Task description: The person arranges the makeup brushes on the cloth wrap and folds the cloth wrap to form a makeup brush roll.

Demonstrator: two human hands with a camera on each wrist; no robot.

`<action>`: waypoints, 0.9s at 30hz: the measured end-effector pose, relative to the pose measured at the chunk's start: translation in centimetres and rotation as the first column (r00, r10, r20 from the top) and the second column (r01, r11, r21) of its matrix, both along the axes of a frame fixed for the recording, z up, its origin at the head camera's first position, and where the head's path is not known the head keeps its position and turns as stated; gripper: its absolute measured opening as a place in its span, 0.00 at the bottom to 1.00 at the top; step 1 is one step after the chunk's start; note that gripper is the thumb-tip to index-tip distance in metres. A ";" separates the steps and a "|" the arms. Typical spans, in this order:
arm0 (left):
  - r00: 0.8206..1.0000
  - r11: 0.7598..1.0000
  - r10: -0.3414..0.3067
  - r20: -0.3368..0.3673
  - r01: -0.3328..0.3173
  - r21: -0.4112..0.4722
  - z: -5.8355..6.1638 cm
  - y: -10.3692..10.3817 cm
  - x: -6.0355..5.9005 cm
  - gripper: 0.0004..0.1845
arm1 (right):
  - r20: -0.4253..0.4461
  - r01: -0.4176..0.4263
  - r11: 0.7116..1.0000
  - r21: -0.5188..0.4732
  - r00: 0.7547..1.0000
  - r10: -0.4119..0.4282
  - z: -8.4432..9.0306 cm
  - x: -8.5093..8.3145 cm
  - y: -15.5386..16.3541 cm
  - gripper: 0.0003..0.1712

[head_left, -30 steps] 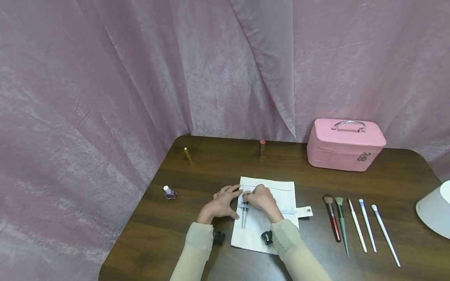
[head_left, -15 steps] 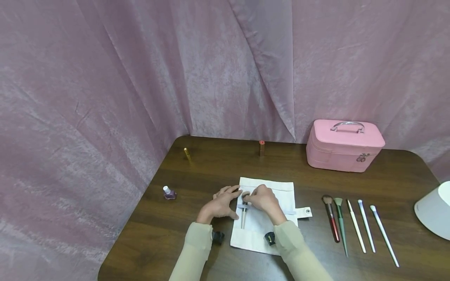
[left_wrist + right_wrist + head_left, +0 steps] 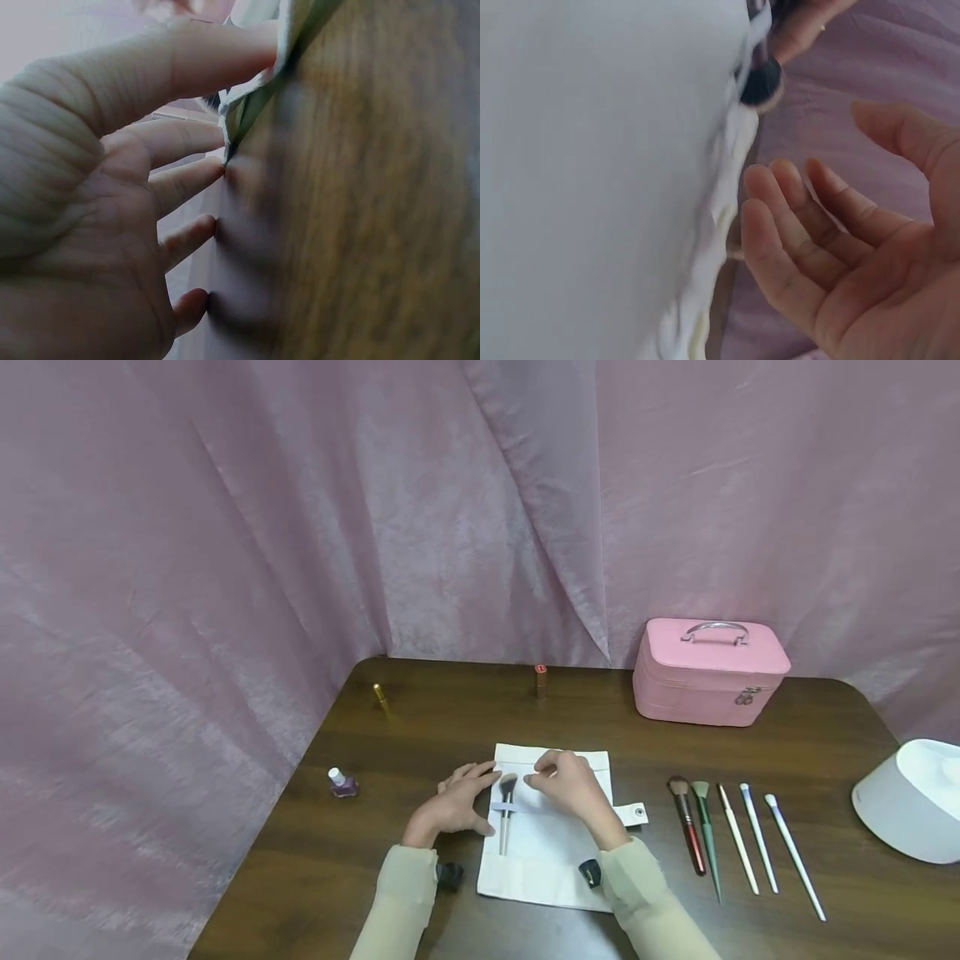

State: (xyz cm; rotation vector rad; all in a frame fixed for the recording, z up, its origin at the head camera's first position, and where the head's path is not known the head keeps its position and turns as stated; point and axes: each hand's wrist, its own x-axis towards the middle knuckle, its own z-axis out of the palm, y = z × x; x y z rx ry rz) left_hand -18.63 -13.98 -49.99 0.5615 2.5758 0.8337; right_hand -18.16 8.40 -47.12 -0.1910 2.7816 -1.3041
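A white cloth brush roll (image 3: 551, 847) lies unfolded on the table, with a thin elastic band across it and a snap tab at the right. One makeup brush (image 3: 507, 787) is tucked under the band on the left, its dark bristles toward the far edge. My left hand (image 3: 452, 803) rests at the roll's left edge, fingers spread; in the left wrist view the thumb touches the cloth edge (image 3: 285, 34). Above the middle of the roll is my right hand (image 3: 572, 787), holding nothing. The right wrist view shows its loosely bent fingers apart from the brush head (image 3: 761, 84).
Several makeup brushes, among them a red-handled brush (image 3: 687, 827) and a green brush (image 3: 707, 835), lie in a row at the right. A pink case (image 3: 711, 672) stands behind them, a white rounded object (image 3: 907, 806) farther right. Nail polish (image 3: 342, 783), a gold tube (image 3: 380, 695) and lipstick (image 3: 541, 681) stand leftward and behind.
My right hand has let go of the brush head and moved a little to the right, uncovering the bristles. The left hand stays at the roll's edge. The head view has shifted slightly.
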 end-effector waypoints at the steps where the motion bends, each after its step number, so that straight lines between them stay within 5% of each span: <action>1: 1.000 1.000 0.003 -0.001 -0.003 -0.002 -0.1 -0.1 0.1 0.48 | -0.007 0.001 1.000 -0.013 1.000 -0.002 0.1 0.1 0.2 0.14; 14: 1.000 1.000 -0.020 0.010 0.020 0.016 -0.1 -0.4 0.3 0.48 | -0.089 0.139 0.989 -0.048 0.986 -0.143 2.1 1.1 5.3 0.18; 27: 1.000 1.000 -0.016 0.007 0.016 0.024 0.1 -0.3 0.2 0.48 | -0.054 0.257 0.966 0.025 0.965 -0.256 2.5 2.7 9.9 0.22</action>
